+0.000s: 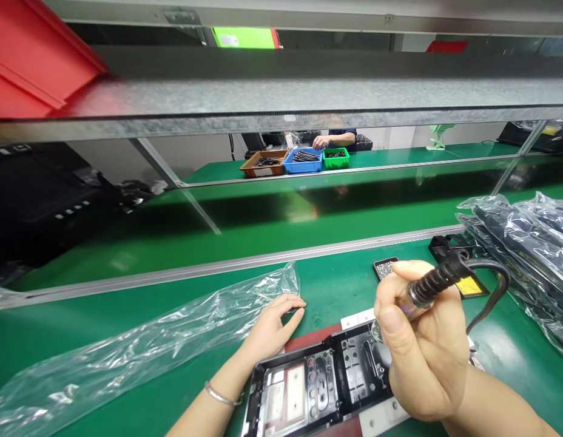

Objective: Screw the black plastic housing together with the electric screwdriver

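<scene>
- Blk plastic housing [337, 367]: lies on bench [336, 285] in front of person, btwn the two hands, inner side up, two sections side by side; ribs, holes & slots show.
- Under it: red plate [315, 337] w/ wht strips [358, 318] sticking out at far & near edges.
- R hand [427, 358]: fingers wrapped round corded tool [434, 288], held over R section; tip hidden, can't tell if touching.
- Cable [502, 282]: loops off tool's top, down R side.
- L hand [279, 318]: holding nothing visible, fingers together, thumb apart; just beyond housing's L section, over R end of clear bag [149, 352]. Bracelet [220, 394] on wrist.
- Behind R hand: small blk tray [375, 267] w/ tiny shiny bits; blk stand [445, 247] & yellow pad [470, 286] to its R.
- Far R: bagged blk items [531, 249], piled.
- Beyond: brown bin [249, 173], blue bin [304, 168], green bin [337, 162] in a row; co-worker's hand [321, 142] just behind blue.
- Above: metal shelf [309, 91], red bin [31, 60] at L end.
</scene>
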Motion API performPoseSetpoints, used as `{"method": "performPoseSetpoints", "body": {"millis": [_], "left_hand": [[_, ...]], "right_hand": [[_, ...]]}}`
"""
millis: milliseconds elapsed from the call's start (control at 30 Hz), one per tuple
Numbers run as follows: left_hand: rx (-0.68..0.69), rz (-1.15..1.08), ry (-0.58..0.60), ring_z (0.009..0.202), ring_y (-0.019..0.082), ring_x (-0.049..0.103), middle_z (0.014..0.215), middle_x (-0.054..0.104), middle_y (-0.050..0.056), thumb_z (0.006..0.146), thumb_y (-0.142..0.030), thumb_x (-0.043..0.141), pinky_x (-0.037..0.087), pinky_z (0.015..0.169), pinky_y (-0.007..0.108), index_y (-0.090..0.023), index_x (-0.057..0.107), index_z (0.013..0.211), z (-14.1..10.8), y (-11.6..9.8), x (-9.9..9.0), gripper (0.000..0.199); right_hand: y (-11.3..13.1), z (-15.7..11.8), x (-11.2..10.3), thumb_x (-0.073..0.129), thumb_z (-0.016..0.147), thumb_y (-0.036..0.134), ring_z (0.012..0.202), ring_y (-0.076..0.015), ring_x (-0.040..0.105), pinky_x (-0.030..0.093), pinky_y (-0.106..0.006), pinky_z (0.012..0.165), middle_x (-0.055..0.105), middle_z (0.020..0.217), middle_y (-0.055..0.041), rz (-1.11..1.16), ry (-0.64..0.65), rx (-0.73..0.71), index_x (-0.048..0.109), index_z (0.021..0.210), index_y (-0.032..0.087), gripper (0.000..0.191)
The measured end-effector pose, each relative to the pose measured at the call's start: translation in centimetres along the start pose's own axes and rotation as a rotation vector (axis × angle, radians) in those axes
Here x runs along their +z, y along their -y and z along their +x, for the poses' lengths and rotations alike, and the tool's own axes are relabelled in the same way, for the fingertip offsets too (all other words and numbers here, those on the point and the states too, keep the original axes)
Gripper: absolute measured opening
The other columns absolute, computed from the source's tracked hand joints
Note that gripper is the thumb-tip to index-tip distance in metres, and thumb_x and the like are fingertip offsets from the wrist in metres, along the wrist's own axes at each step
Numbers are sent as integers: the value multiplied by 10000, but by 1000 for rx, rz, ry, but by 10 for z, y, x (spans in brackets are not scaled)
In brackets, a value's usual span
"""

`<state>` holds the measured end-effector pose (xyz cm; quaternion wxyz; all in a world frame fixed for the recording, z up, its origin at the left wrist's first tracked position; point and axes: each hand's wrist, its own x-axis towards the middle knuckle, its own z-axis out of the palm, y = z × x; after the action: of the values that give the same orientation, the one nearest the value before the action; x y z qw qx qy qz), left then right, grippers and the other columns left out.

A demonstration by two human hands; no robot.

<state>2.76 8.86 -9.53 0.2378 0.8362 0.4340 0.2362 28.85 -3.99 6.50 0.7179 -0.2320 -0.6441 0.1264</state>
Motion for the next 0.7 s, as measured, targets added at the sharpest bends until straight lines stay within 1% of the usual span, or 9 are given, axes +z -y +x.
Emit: {"method": "performPoseSetpoints", "body": {"millis": [67, 133, 333, 500, 700], "left_hand": [[0, 1, -2, 1110, 236, 662, 1156, 698, 77, 1010, -463, 616, 558, 1038, 493, -175, 696, 1075, 0, 0, 0, 306], [2, 3, -3, 1109, 235, 662, 1156, 698, 77, 1010, -463, 616, 559, 1036, 491, -175, 696, 1076, 0, 1, 0, 306], [11, 7, -5, 1106, 235, 664, 1151, 700, 77, 1009, -467, 616, 562, 1030, 490, -174, 697, 1074, 0, 1, -1, 311], [23, 6, -6, 1089, 230, 670, 1142, 703, 76, 1011, -475, 611, 570, 1018, 481, -175, 697, 1074, 0, -1, -2, 319], [28, 6, -8, 1090, 231, 670, 1143, 703, 77, 1013, -477, 606, 571, 1015, 480, -175, 698, 1074, 1, -2, -2, 322]], "right_hand": [[0, 0, 0, 438, 1225, 165, 873, -128, 596, 530, -253, 927, 572, 1023, -53, 8, -5, -2, 404, 1438, 112, 222], [0, 1, -1, 436, 1225, 160, 880, -119, 592, 519, -235, 931, 570, 1021, -46, 16, 0, 0, 403, 1438, 111, 221], [-1, 3, -1, 437, 1214, 139, 892, -120, 596, 517, -239, 945, 568, 1024, -51, 4, 11, -6, 409, 1432, 96, 225], [1, 3, 1, 439, 1219, 151, 863, -118, 583, 515, -236, 925, 559, 990, -32, 34, 8, -2, 421, 1427, 113, 211], [2, 3, 0, 446, 1229, 179, 860, -106, 592, 505, -215, 900, 568, 1000, -19, 31, -2, 27, 441, 1422, 142, 196]]}}
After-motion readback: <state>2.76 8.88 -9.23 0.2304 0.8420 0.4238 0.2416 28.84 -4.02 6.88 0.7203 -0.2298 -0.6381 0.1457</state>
